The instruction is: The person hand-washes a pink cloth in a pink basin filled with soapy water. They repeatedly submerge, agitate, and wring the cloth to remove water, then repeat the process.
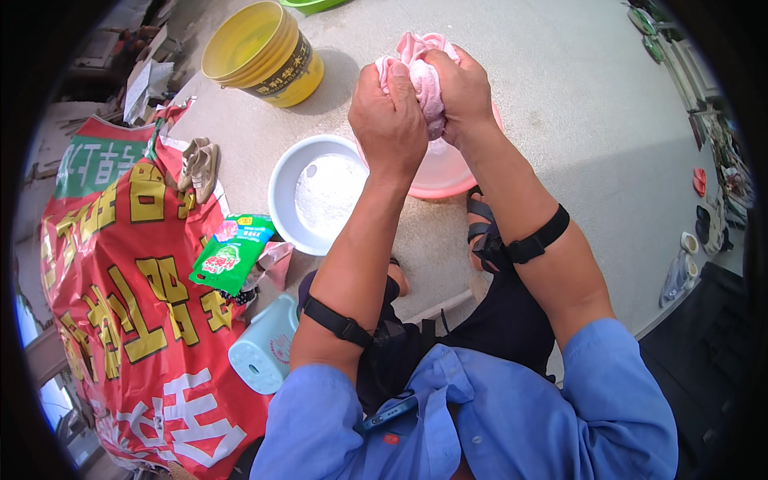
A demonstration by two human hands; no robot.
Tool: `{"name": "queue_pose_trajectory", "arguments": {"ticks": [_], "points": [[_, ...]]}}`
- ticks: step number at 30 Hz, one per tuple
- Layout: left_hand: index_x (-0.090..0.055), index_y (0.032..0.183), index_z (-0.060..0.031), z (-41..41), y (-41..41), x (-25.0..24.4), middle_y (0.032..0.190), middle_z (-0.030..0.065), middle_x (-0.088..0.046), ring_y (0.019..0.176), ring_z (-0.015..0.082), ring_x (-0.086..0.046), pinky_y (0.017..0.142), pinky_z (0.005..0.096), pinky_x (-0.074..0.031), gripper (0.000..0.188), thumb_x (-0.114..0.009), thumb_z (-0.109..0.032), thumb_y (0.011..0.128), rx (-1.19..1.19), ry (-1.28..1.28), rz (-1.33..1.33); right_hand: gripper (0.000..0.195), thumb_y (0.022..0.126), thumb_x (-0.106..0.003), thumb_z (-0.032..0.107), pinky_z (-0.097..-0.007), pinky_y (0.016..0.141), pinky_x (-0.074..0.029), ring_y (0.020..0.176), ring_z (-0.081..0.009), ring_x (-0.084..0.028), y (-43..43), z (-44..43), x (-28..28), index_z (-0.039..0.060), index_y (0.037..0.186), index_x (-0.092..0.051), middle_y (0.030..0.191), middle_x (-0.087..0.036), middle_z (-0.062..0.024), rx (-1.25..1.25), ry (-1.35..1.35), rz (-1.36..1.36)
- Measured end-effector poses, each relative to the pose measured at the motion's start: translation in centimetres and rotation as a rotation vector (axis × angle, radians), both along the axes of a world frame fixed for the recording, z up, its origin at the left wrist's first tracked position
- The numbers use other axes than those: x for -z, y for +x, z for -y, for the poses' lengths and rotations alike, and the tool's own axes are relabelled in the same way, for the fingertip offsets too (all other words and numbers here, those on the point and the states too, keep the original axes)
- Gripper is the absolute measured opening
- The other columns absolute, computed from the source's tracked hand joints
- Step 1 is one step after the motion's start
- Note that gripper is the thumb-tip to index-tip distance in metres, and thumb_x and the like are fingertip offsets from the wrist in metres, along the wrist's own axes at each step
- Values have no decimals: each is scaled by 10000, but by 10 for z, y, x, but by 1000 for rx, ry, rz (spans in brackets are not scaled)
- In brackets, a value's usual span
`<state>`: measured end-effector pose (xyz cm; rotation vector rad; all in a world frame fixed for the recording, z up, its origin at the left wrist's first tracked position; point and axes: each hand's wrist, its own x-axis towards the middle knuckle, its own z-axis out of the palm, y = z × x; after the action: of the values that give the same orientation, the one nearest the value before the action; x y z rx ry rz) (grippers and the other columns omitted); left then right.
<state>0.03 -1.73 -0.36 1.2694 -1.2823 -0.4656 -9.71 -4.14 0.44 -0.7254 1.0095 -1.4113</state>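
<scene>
A wet-looking, bunched pink cloth [427, 90] is gripped between my two hands, raised over a pink plastic basin [447, 180]. My left hand [390, 117] clasps it from the left, thumb on top. Around its right side my right hand [468, 93] is closed, and folds of cloth stick out above both fists. The basin is partly hidden by my hands and forearms. Beside it, to the left, stands a white basin [282, 198] holding white suds [329, 195]; my left forearm overlaps its edge.
A yellow bucket [300, 78] with liquid stands at upper left. Left of me are a green printed packet [231, 255], a light-blue plastic stool [264, 354], and shoes [201, 168] on a red banner [144, 360]. More shoes [681, 276] lie far right. A green container [312, 5] shows at the top.
</scene>
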Motion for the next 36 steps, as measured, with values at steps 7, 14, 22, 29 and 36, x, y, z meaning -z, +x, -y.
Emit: {"name": "queue_pose_trajectory", "arguments": {"ticks": [7, 14, 22, 29, 36], "points": [[-642, 916, 40, 11, 21, 11, 813, 220, -690, 762, 341, -664, 748, 472, -501, 408, -488, -292, 1096, 53, 168, -286, 224, 987, -647, 209, -303, 712, -542, 813, -135, -674, 13, 2, 3, -7, 1008, -701, 909, -729, -68, 26, -134, -236], [-642, 905, 31, 30, 56, 17, 818, 240, -688, 758, 411, -667, 733, 501, -504, 388, -506, -284, 1088, 252, 269, -646, 292, 933, -635, 262, -363, 713, -535, 745, -214, -664, 33, -24, 6, -27, 917, -668, 850, -720, -128, 5, -167, -461], [-621, 891, 5, -18, 2, -23, 763, 197, -641, 701, 328, -636, 672, 446, -488, 444, -531, -367, 1114, 107, 32, 7, 155, 962, -643, 176, -301, 660, -536, 754, -119, -654, 3, -16, -28, 30, 930, -687, 864, -691, -48, 42, 42, 146], [-633, 1198, 60, -91, 34, -100, 1109, 100, -648, 1008, 178, -615, 907, 306, -490, 998, -327, -866, 983, 753, 154, 187, 231, 1035, -663, 182, -335, 876, -581, 982, -187, -701, -11, -76, -22, 16, 1196, -674, 1116, -721, -56, 154, -419, -178], [-626, 1197, 49, -128, 50, -114, 1106, 108, -646, 995, 191, -620, 898, 310, -495, 913, -362, -803, 1005, 1156, 53, 67, 230, 1027, -649, 156, -326, 874, -576, 981, -179, -697, -16, -106, -24, 5, 1199, -664, 1108, -716, -62, 96, -272, 26]]}}
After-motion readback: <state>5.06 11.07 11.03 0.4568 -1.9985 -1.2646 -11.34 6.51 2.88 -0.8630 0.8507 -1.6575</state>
